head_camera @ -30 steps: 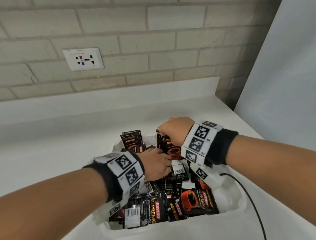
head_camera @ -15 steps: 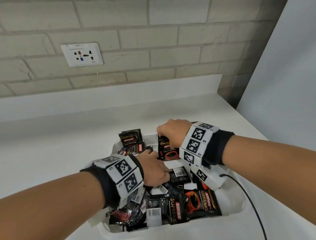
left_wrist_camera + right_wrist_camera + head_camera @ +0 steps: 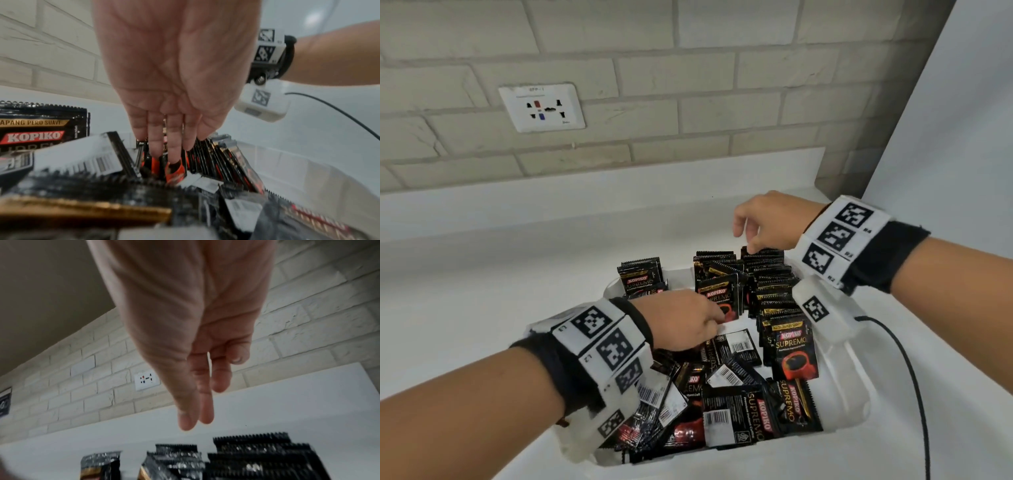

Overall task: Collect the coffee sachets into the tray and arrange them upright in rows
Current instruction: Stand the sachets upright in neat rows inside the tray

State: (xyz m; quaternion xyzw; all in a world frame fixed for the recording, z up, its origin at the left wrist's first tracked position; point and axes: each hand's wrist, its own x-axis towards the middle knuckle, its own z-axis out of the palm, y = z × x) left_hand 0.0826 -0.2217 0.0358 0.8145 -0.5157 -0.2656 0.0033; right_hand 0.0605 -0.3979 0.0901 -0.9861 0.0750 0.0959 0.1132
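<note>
I see the white plastic tray (image 3: 849, 370) on the white counter (image 3: 482, 274), full of black foil Kopiko coffee sachets (image 3: 736, 404). On the tray's R side a row of sachets (image 3: 774, 284) stands upright, packed front to back; a few more stand at the far L corner (image 3: 640, 274). The rest lie jumbled flat in the near half.

My left hand (image 3: 681, 322) reaches down into the middle, fingers (image 3: 174, 146) straight, tips touching an upright sachet w/ a red cup print (image 3: 722, 298); not gripping it.

My right hand (image 3: 767, 216) hovers above the far end of the R row, fingers loose, holding nothing.

White wall socket (image 3: 541, 108) on the brick wall behind; black cable (image 3: 907, 363) at R.
</note>
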